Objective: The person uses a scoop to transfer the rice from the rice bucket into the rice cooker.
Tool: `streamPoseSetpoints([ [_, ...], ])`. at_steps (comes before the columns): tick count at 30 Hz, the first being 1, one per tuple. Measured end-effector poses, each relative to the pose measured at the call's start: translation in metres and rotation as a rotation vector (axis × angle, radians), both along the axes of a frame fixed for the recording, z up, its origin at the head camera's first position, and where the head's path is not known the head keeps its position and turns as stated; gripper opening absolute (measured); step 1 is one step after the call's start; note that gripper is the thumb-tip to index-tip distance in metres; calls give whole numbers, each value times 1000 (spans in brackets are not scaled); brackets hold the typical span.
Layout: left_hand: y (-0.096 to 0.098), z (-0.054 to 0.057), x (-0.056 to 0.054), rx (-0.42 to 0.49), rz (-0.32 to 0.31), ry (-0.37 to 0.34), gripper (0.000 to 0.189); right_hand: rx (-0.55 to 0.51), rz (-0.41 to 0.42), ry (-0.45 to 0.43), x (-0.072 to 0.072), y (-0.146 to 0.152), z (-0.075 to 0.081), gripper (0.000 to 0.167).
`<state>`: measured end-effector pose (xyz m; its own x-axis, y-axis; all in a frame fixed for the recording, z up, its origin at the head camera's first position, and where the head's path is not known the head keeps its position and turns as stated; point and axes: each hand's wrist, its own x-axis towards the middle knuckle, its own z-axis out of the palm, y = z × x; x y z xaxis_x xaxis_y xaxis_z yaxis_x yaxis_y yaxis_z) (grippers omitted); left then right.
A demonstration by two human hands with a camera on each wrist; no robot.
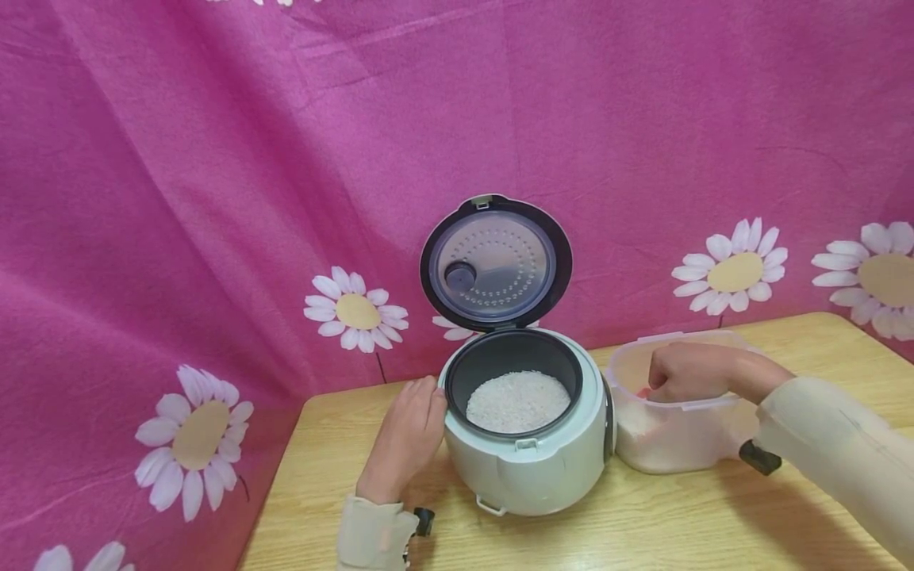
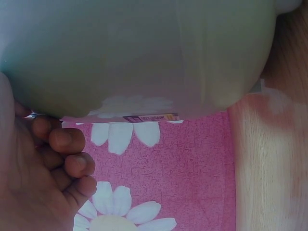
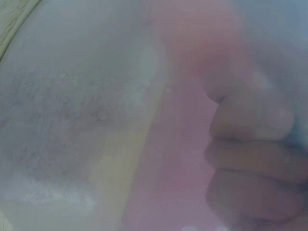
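A pale green rice cooker point(image 1: 528, 472) stands with its lid point(image 1: 500, 266) raised, white rice point(image 1: 517, 402) in its dark inner pot point(image 1: 464, 369). My left hand point(image 1: 408, 432) rests against the cooker's left side near the rim; the left wrist view shows its fingers point(image 2: 67, 139) loosely curled beside the cooker's wall. Inside a clear plastic container point(image 1: 671, 444), my right hand point(image 1: 689, 371) has its fingers curled round a red thing point(image 1: 644, 392), mostly hidden; I cannot tell its kind. Through the container's hazy wall, the right wrist view shows the curled fingers point(image 3: 255, 159) and a reddish blur.
More rice point(image 1: 631, 424) lies in the container, just right of the cooker. Both stand on a light wooden table point(image 1: 321, 468). A pink cloth point(image 1: 214, 159) with daisies hangs behind the table and on its left. The raised lid stands close to this cloth.
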<state>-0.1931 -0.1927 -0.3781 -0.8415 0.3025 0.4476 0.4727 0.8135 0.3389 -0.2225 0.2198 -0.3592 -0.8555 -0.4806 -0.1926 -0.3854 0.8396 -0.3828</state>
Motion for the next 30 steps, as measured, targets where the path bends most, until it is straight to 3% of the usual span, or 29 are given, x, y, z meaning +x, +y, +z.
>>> streamPoseSetpoints([
  [19,-1,-1,0,-5,-10,34,19,-19,27,35,0,2,0,38],
  [30,0,0,-1,-6,-3,3,19,-33,5,29,1,2,1,39],
])
